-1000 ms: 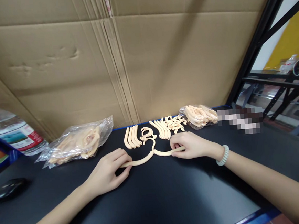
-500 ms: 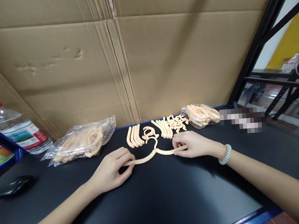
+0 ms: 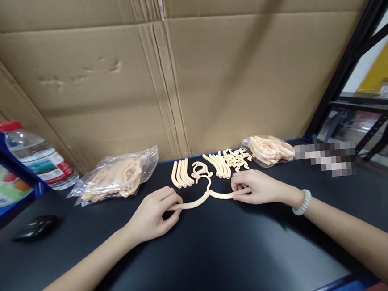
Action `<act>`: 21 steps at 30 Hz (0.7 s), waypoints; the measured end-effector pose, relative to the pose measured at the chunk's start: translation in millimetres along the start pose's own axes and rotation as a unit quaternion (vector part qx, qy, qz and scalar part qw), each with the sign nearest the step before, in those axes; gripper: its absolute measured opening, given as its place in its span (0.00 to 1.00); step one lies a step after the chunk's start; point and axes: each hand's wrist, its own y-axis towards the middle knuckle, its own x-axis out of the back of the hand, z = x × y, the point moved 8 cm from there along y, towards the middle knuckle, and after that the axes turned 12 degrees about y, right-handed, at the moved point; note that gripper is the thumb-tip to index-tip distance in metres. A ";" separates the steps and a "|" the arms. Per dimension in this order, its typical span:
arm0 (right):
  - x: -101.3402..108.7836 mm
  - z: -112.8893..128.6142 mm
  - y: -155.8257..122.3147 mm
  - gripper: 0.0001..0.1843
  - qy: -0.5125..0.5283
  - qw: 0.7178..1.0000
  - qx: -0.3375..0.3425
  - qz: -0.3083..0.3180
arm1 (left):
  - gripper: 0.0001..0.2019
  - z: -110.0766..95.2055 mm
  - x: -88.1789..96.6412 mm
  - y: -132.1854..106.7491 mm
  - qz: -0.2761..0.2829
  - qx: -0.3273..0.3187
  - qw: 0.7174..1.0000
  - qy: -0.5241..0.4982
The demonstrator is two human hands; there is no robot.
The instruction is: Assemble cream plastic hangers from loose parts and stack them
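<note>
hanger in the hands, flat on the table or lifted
Flat: the hanger lies on the black table, with the left hand and right hand each pinching one arm end.

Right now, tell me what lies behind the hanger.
Behind the hanger lie two rows of curved arms, loose hooks between them, then the cardboard wall. The left hand and right hand cover the hanger's ends.

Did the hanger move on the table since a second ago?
No. The hanger lies just as near the row of curved pieces behind it; the whole picture slid sideways because the camera turned.
</note>
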 end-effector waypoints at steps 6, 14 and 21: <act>0.1 0.5 0.7 0.06 0.015 1.000 0.003 0.000 | 0.06 -0.1 -0.3 0.4 0.002 0.000 1.000 0.002; 1.1 -0.3 0.6 0.05 0.015 1.000 0.003 -0.003 | 0.05 2.2 2.7 -2.1 -0.008 0.021 1.000 -0.013; -0.2 1.9 0.5 0.05 0.030 1.000 0.005 0.000 | 0.07 24.0 6.1 -3.5 -0.072 0.102 0.986 -0.110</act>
